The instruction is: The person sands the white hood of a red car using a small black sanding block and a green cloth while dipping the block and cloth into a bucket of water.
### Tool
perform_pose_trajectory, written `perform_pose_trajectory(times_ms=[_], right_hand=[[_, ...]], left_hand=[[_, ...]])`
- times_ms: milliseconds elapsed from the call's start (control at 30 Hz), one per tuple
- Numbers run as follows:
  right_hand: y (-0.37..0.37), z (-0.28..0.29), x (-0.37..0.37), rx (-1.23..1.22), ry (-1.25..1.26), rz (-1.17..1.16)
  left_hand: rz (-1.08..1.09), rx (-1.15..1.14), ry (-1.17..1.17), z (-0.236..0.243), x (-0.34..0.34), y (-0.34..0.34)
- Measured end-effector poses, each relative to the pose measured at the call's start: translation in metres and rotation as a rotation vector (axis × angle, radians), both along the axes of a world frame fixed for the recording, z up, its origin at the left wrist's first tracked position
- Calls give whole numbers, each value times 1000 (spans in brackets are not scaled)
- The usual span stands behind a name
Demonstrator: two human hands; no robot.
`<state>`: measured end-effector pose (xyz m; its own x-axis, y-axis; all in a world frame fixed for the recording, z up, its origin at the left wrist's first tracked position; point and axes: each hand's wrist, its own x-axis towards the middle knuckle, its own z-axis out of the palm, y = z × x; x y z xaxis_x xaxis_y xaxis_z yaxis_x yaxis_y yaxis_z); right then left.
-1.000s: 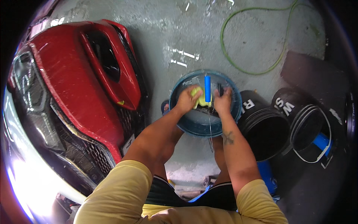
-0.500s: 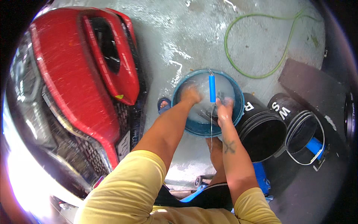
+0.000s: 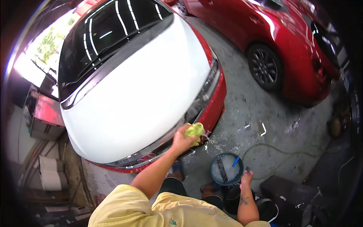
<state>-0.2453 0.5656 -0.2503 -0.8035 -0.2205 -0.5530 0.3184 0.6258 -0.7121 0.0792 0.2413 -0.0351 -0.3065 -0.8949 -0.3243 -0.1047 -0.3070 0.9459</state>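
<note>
My left hand (image 3: 183, 138) is closed around a crumpled yellow-green cloth (image 3: 194, 131). The cloth is against the front corner of a car, just below the headlight (image 3: 197, 104), where the red bumper (image 3: 216, 102) curves round. Wet, foamy patches show beside it. Lower right, my right hand (image 3: 247, 178) hangs beside a blue tub (image 3: 214, 178), its fingers loosely bent and slightly apart, with nothing clearly held. Cloudy water fills the tub, and a dark strip (image 3: 222, 169) lies in it. A blue-handled tool (image 3: 236, 162) leans at the tub's right rim.
The car's white hood (image 3: 147, 94) spreads across the left. Another red car (image 3: 302, 72) stands at upper right. Black buckets (image 3: 266, 208) sit below my right hand. A green hose (image 3: 280, 149) crosses the wet floor. A metal cabinet (image 3: 47, 128) stands at far left.
Both hands were down in the tub; now they are out of it. My left hand has moved to the car with the cloth, and the view has swung up and left.
</note>
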Motion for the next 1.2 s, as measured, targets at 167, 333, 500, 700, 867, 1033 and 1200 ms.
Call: perform_pose_trajectory(times_ms=[167, 333, 500, 700, 867, 1033, 1200], right_hand=[[-226, 145, 116, -480, 178, 575], [-428, 311, 293, -702, 700, 958], [-554, 325, 410, -596, 1050, 1076], [-588, 301, 540, -621, 1319, 1087], [-555, 319, 645, -916, 1331, 1316], [-647, 302, 517, -717, 1315, 1069], [-775, 322, 311, -393, 1305, 779]], left_hand=[[149, -673, -524, 113, 81, -98], [282, -833, -661, 162, 171, -182], [291, -904, -1229, 119, 347, -238], [414, -847, -1163, 127, 478, -272], [347, -876, -1173, 140, 498, -295], [316, -894, -1161, 140, 509, -290], [308, -924, -1103, 135, 492, -299]])
